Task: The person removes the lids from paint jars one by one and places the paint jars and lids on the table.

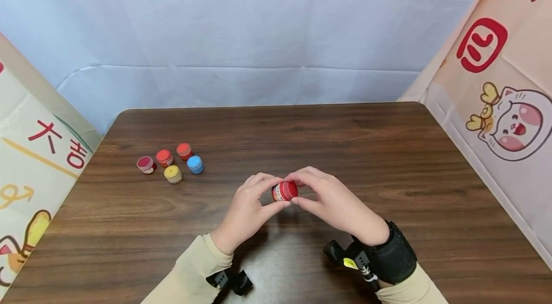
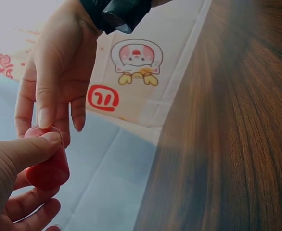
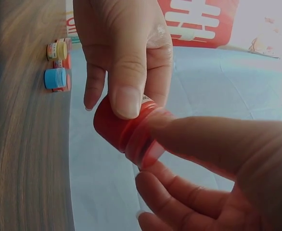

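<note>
Both hands hold one small red paint jar (image 1: 284, 191) above the table, tilted so its lid points to the right. My left hand (image 1: 250, 206) grips the labelled body between thumb and fingers. The lid end is pinched by the thumb and fingers of my right hand (image 1: 334, 201). In the right wrist view the jar (image 3: 113, 126) shows its red body under the left thumb, with the right thumb on the lid. The left wrist view shows the jar's rounded base (image 2: 48, 174) close up. Whether the lid is loose cannot be told.
Several small jars stand at the table's left: a dark red jar (image 1: 146, 165), two red jars (image 1: 165, 158), a yellow jar (image 1: 173, 174) and a blue jar (image 1: 195, 164). The brown wooden table (image 1: 345, 136) ends at a pale cloth backdrop (image 1: 258, 31).
</note>
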`<move>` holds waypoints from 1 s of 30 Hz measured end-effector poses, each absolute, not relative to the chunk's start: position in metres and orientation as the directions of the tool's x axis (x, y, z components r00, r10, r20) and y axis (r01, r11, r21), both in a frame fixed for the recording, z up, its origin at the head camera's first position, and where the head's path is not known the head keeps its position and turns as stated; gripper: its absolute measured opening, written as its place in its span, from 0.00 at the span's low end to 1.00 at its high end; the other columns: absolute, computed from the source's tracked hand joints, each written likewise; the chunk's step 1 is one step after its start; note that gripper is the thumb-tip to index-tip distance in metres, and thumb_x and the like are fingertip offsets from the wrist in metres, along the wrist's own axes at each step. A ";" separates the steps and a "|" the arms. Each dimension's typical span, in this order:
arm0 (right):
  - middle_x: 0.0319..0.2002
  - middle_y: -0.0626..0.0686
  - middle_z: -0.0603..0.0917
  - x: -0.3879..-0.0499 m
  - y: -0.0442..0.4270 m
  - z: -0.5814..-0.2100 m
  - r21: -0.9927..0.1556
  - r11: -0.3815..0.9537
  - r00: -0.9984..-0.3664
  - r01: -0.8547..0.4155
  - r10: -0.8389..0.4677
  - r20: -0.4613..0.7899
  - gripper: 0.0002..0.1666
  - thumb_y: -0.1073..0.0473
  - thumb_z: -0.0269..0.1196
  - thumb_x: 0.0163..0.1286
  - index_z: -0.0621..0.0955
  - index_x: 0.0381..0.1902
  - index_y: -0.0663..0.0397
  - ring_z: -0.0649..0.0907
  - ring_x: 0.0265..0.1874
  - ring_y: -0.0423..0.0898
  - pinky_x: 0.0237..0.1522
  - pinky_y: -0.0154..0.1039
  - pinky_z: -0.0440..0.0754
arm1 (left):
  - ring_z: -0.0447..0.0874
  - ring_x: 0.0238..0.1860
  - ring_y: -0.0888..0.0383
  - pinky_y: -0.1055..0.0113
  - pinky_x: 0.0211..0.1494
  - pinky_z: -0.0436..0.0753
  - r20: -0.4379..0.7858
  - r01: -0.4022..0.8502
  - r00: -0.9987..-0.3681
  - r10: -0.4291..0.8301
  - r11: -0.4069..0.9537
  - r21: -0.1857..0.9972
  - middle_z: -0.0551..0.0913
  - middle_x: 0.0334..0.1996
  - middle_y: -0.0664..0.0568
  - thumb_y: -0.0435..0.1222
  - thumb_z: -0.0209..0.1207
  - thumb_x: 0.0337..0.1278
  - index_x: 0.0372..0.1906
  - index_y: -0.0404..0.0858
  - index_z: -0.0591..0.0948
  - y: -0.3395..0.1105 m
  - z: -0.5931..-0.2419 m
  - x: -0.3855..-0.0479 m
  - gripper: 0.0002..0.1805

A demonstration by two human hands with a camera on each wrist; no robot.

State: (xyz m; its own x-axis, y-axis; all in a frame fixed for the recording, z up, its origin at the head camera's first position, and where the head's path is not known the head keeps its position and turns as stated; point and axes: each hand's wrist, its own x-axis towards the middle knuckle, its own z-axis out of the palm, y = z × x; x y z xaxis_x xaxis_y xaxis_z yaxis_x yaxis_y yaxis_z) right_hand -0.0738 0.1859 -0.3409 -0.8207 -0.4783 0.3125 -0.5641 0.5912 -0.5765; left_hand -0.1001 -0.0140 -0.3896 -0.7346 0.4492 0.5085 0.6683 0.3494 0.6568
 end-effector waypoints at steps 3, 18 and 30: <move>0.44 0.45 0.78 -0.074 0.186 -0.342 -0.571 0.580 -0.808 -0.581 -0.493 0.322 0.22 0.65 0.68 0.57 0.77 0.50 0.54 0.78 0.44 0.39 0.40 0.33 0.79 | 0.75 0.42 0.64 0.66 0.41 0.78 0.509 0.669 -0.734 0.449 0.348 0.657 0.79 0.40 0.60 0.38 0.72 0.40 0.45 0.42 0.83 -0.014 -0.390 -0.100 0.21; 0.47 0.45 0.78 -0.075 0.190 -0.339 -0.552 0.569 -0.787 -0.610 -0.518 0.335 0.24 0.66 0.68 0.56 0.78 0.52 0.55 0.77 0.46 0.40 0.45 0.38 0.77 | 0.76 0.41 0.65 0.69 0.41 0.78 0.463 0.635 -0.752 0.469 0.327 0.700 0.80 0.39 0.59 0.38 0.72 0.41 0.45 0.41 0.82 -0.013 -0.388 -0.101 0.21; 0.39 0.43 0.81 -0.075 0.184 -0.342 -0.576 0.683 -0.893 -0.448 -0.362 0.265 0.25 0.51 0.70 0.55 0.80 0.50 0.53 0.77 0.39 0.39 0.38 0.37 0.77 | 0.75 0.44 0.64 0.65 0.43 0.78 0.468 0.626 -0.767 0.439 0.355 0.694 0.79 0.42 0.58 0.37 0.72 0.40 0.46 0.41 0.81 -0.014 -0.387 -0.101 0.22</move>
